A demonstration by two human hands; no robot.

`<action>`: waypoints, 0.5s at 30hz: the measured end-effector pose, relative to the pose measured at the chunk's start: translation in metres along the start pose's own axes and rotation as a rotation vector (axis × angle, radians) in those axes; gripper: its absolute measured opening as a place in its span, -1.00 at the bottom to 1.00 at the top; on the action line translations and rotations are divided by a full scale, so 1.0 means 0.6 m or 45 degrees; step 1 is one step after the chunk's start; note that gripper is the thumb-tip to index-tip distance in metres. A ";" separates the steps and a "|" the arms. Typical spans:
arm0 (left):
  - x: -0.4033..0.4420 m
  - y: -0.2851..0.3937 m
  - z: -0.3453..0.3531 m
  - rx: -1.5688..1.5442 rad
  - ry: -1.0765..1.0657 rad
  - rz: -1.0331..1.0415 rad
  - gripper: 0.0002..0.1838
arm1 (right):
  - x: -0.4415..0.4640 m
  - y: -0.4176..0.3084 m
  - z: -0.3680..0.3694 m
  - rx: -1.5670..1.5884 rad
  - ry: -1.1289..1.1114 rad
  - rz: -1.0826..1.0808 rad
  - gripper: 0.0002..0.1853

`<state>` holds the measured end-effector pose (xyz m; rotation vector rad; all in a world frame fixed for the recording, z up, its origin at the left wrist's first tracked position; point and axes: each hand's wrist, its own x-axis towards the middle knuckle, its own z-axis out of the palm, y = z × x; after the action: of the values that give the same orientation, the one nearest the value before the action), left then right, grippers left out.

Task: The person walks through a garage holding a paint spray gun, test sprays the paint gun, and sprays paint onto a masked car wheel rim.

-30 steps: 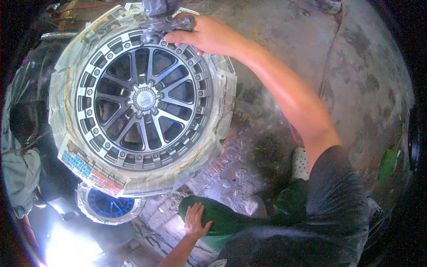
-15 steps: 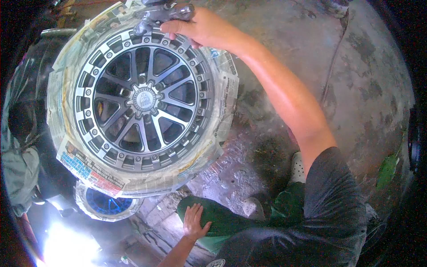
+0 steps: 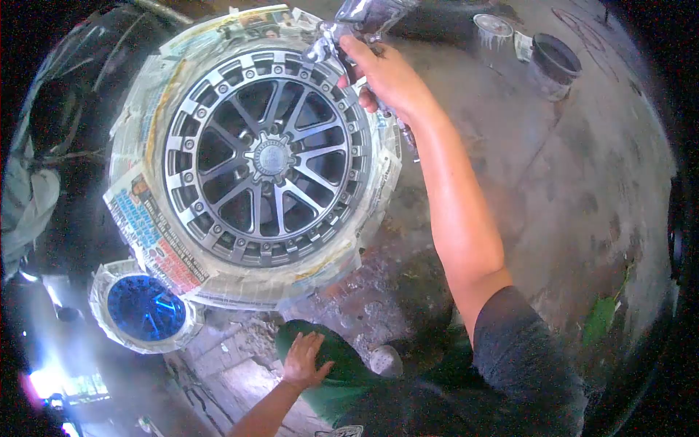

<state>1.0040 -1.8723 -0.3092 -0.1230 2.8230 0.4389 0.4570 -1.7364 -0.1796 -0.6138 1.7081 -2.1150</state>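
My right hand (image 3: 389,76) is closed around a metallic spray gun (image 3: 342,45) with a cup on top, held over the upper right rim of the wheel. The grey alloy wheel (image 3: 271,156) lies face up, its spokes, centre cap and bolted outer ring showing. Masking newspaper (image 3: 154,237) and tape cover the tyre all round it. My left hand (image 3: 304,362) rests flat on my green-clad knee (image 3: 342,349), fingers spread, with nothing in it.
A smaller wheel with a blue face (image 3: 145,307), also masked with paper, lies at lower left. A dark bucket (image 3: 553,67) and a paint-streaked can (image 3: 494,33) stand on the concrete floor (image 3: 575,189) at upper right. A green leaf (image 3: 599,320) lies at right.
The spray gun and my right hand have shifted right along the wheel's upper edge, and the gun is turned differently. My view has shifted, bringing the bucket and can into sight. My left hand stays on the knee.
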 end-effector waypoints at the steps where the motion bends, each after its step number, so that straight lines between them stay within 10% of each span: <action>1: -0.002 -0.003 0.001 0.021 0.008 -0.003 -0.21 | 0.001 0.003 0.003 0.006 0.006 0.004 -0.45; 15: -0.034 -0.025 0.007 0.085 -0.009 -0.050 -0.22 | 0.011 -0.031 0.002 0.085 -0.070 -0.045 -0.45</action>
<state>1.0262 -1.8844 -0.3115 -0.1625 2.8197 0.3350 0.4520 -1.7372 -0.1607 -0.6806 1.6023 -2.1494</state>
